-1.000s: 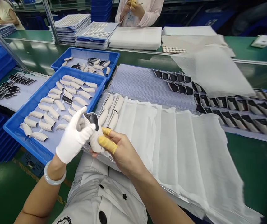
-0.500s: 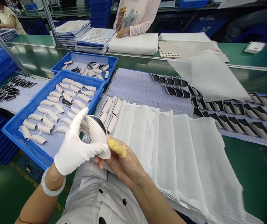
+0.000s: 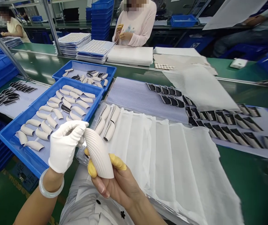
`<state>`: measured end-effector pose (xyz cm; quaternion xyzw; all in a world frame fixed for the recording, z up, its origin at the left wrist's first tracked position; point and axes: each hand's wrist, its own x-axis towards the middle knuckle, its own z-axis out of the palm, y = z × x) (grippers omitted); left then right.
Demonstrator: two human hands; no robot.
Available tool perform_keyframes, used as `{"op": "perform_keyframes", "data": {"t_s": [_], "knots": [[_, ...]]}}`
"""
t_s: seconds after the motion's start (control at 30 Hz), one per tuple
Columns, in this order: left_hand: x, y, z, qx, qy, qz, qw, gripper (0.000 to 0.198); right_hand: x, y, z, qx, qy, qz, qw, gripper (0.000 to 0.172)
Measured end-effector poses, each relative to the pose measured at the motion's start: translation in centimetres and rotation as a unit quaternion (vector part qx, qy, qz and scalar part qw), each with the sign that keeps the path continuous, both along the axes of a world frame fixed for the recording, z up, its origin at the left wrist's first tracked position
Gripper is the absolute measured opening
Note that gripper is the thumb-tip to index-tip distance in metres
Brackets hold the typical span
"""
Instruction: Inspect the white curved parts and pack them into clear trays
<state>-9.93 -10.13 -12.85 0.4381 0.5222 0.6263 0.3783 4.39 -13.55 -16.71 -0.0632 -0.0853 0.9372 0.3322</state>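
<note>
Head view: right grip (image 3: pixel 120 185) cradles a ribbed cream shell (image 3: pixel 98 153), left grip (image 3: pixel 65 145) pinching its upper end

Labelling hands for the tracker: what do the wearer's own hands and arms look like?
Left hand: plain white cloth-like glove, with a smooth, pale, rounded bangle at the wrist. Right hand: no glove; yellow coverings on the thumb and at least one fingertip, another fingertip bare. No sleeves visible on either forearm.

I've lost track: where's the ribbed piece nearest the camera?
Left of centre in the head view, the ribbed piece is in the right hand, its upper end beside the gloved left hand.
</note>
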Motion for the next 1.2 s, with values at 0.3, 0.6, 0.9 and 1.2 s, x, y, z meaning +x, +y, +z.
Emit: {"op": "perform_keyframes", "data": {"t_s": [0.3,0.6,0.9,1.2], "knots": [[0.1,0.0,-0.7,-0.023,0.004,-0.013,1.0,0.02,-0.2,-0.1,-0.3,-0.025,0.024,-0.006,0.999,0.037],[-0.2,0.0,-1.1,-0.04,0.042,0.001,0.998,0.024,-0.4,0.1,-0.5,-0.042,0.03,-0.006,0.999,0.035],[-0.6,0.4,-0.7,-0.008,0.08,-0.058,0.995,0.017,-0.5,-0.2,-1.1,-0.045,0.041,-0.012,0.998,0.038],[-1.0,0.1,-1.1,-0.001,0.091,-0.056,0.994,0.03,-0.8,-0.3,-1.0,-0.063,0.057,-0.015,0.996,0.034]]}}
